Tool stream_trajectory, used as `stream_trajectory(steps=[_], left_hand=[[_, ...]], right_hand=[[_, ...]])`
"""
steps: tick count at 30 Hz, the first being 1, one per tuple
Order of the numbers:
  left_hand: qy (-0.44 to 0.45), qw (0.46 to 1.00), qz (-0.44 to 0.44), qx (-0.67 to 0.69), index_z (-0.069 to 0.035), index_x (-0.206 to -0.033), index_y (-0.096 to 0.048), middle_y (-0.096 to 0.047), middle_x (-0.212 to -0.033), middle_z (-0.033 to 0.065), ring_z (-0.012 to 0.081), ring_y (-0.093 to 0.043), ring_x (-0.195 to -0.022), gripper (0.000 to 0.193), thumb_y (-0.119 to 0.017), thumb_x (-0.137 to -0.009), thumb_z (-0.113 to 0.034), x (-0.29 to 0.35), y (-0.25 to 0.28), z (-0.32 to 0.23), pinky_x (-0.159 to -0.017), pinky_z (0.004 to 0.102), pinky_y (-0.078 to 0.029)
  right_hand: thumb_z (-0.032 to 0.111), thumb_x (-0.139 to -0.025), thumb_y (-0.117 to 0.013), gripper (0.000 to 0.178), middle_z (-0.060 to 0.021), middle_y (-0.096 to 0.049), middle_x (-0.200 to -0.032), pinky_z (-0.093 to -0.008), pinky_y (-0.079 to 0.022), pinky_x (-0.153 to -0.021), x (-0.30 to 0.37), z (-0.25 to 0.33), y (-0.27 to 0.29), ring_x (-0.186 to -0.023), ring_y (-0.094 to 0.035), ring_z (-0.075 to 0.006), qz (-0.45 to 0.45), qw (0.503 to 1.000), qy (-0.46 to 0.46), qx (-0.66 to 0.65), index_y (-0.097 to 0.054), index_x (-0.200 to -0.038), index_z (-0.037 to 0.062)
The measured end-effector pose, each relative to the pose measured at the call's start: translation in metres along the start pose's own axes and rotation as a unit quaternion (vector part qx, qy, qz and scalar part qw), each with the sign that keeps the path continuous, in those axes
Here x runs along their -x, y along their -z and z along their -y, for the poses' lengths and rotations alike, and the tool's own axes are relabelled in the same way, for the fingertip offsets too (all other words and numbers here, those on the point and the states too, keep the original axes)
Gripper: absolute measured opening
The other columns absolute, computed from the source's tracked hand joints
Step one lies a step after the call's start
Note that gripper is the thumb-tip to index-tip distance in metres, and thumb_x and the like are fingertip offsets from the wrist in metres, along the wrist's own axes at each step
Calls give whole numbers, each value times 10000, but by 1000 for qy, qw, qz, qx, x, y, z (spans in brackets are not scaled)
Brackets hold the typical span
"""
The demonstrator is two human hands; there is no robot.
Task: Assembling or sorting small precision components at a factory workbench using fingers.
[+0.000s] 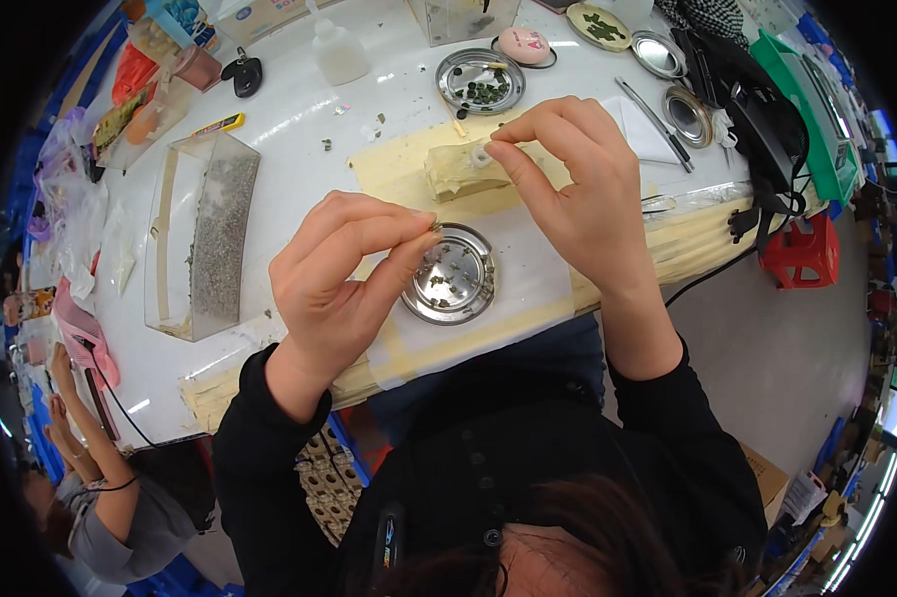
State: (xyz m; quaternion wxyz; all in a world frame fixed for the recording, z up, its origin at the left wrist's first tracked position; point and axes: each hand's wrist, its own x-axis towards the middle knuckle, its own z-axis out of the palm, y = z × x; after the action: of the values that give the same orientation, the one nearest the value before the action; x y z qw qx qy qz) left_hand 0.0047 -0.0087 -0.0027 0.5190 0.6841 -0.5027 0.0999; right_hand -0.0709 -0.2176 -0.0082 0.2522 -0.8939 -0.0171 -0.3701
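1. Risk, judged: tiny piece pinched in left hand (344,274) likely to slip from fingertips and drop outside round metal dish (450,275); cause, small grip area and hold right at dish rim.
2. Risk, judged: small white ring-shaped piece (481,154) liable to fall onto cream-coloured block (458,169) or roll off; cause, light two-finger pinch held in the air.
3. Risk, judged: dish nudged by left knuckles, scattering dark green bits inside.
4. Left hand: thumb and forefinger pressed together on a small dark item, too small to identify; other fingers curled; positioned at 9 o'clock of dish, touching or just above rim, cannot tell which.
5. Right hand (578,189): thumb and forefinger pinching white piece, remaining fingers loosely bent; at 1 o'clock from dish, just above block.
6. Outward: second metal dish (480,82) with green bits at 12 o'clock; clear box of grey granules (210,234) at 9 o'clock; white table (299,119) beneath.
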Motion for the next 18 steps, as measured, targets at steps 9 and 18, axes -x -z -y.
stream_trajectory(steps=[9,18], left_hand=[[-1,1000,5,-4,-5,-873,-705,-689,-814,83,188,-635,-707,176,-783,-718,26,0,0,0,-621,275,-478],[-4,1000,8,-3,-7,-867,-706,-687,-809,84,191,-635,-704,176,-788,-713,22,0,0,0,-621,277,-481]], right_hand=[[28,-793,-735,88,-57,-651,-817,-287,-460,-651,4,19,5,-732,-584,-208,-124,976,34,-176,-658,-837,31],[55,-848,-694,71,-56,-647,-785,-295,-438,-642,11,23,-10,-688,-578,-198,-102,959,39,-260,-625,-846,38]])
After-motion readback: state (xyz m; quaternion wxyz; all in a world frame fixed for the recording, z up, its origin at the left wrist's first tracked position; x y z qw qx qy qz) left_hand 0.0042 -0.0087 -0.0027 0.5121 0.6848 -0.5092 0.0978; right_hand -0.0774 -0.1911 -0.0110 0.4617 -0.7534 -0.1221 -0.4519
